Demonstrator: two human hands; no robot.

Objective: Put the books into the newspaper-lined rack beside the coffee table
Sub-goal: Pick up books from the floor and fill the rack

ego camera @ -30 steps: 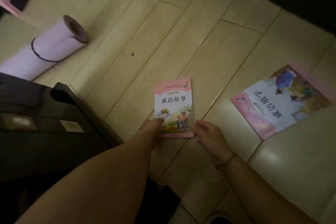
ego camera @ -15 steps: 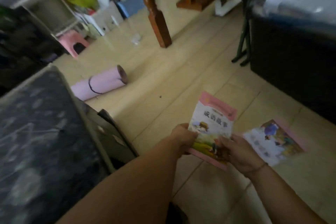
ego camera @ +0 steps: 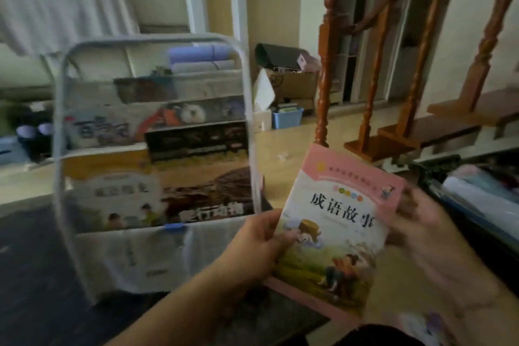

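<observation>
A pink-and-white picture book (ego camera: 334, 230) is held up in the air, cover facing me. My left hand (ego camera: 261, 247) grips its left edge with the thumb on the cover. My right hand (ego camera: 415, 233), blurred, holds its right edge. To the left stands the white-framed rack (ego camera: 60, 126), with newspaper (ego camera: 132, 255) draped over its front. Several books (ego camera: 157, 177) stand in its tiers. A second pink book (ego camera: 418, 326) shows blurred at the bottom right, on the floor.
The dark coffee table top (ego camera: 33, 275) fills the lower left, in front of the rack. A wooden stair post (ego camera: 325, 70) and steps (ego camera: 398, 135) rise at the right. Boxes and a blue bin (ego camera: 286, 118) sit by the far wall. A dark cabinet (ego camera: 477, 205) stands at the right.
Both hands lifted the pink book off the floor and raised it. My view swung up from the floor to the rack.
</observation>
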